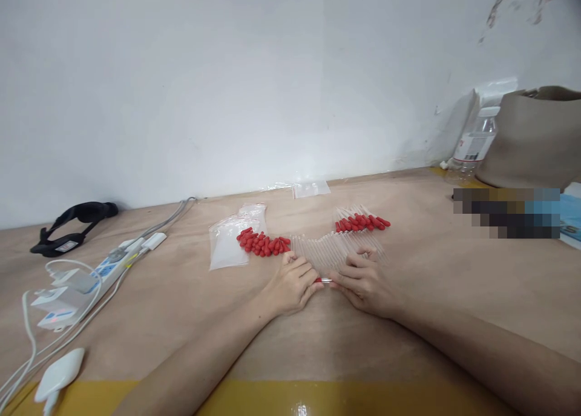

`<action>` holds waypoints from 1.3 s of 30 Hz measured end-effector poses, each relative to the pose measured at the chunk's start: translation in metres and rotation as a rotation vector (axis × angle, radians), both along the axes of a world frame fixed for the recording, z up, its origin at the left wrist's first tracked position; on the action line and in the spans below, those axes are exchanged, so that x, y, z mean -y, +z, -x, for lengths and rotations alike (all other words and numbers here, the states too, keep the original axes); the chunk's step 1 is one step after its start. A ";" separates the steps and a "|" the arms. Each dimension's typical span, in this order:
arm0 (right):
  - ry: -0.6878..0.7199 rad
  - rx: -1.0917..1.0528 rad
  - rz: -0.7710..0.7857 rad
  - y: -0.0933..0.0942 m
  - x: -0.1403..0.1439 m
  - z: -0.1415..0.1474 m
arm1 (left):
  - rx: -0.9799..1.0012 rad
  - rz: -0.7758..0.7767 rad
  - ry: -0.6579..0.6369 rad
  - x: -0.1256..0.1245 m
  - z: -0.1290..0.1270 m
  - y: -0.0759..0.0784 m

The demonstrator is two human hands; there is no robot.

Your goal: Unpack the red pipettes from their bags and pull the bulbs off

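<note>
Now both hands meet at table centre: left hand (293, 283) pinches a red bulb (318, 280), right hand (363, 281) pinches a glass tube (327, 280), being joined. Loose bulbs (263, 243) lie at eleven o'clock, finished droppers (361, 222) at one; pressing home likely needs straight alignment.

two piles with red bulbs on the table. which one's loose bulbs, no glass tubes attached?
The left pile of red bulbs, beside the plastic bag. The right pile is finished droppers, bulbs already on clear tubes.
</note>
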State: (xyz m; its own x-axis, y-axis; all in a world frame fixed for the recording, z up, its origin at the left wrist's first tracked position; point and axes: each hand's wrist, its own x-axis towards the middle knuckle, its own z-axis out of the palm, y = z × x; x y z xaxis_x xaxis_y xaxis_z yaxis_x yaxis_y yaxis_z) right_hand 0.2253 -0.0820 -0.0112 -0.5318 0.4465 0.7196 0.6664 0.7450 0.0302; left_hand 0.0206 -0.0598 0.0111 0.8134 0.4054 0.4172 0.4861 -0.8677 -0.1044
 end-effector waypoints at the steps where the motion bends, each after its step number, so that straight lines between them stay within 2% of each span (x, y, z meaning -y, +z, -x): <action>1: 0.005 0.009 -0.039 -0.001 0.000 -0.001 | 0.000 0.007 -0.004 0.000 0.000 0.000; 7: 0.045 0.067 -0.205 -0.004 0.001 -0.010 | -0.005 0.032 -0.017 0.001 0.003 0.000; 14: 0.046 0.050 -0.243 0.002 0.002 -0.023 | 0.002 0.054 0.029 0.005 0.012 -0.002; 16: -0.031 -0.031 -0.205 0.008 -0.004 -0.032 | 0.059 0.094 0.130 0.000 0.022 0.005; 18: -0.170 -0.147 -0.117 0.015 -0.014 -0.040 | 0.162 0.148 0.288 -0.012 0.038 0.019; 22: -0.400 -0.246 0.214 0.022 -0.030 -0.053 | 0.379 0.258 0.584 -0.053 0.076 0.057; 25: -0.506 -0.249 0.384 0.017 -0.031 -0.056 | 0.253 0.475 0.787 -0.086 0.097 0.075; 28: -0.592 -0.264 0.364 0.009 -0.027 -0.055 | 0.204 0.587 0.838 -0.108 0.104 0.076; 33: -0.604 -0.225 0.243 0.001 -0.023 -0.052 | 0.178 0.665 0.859 -0.121 0.102 0.065; 36: -0.611 -0.199 0.230 -0.001 -0.024 -0.049 | 0.188 0.638 0.909 -0.123 0.103 0.069; 39: -0.625 -0.177 0.265 -0.002 -0.023 -0.045 | 0.256 0.519 0.942 -0.120 0.101 0.078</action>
State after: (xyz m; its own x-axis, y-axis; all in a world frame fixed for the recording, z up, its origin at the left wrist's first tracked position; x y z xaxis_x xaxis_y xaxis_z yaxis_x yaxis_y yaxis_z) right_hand 0.2702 -0.0587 -0.0129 -0.0030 0.8031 0.5959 0.9504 0.1875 -0.2480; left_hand -0.0800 0.0605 0.0895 0.0010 0.9917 0.1286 0.9304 -0.0481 0.3634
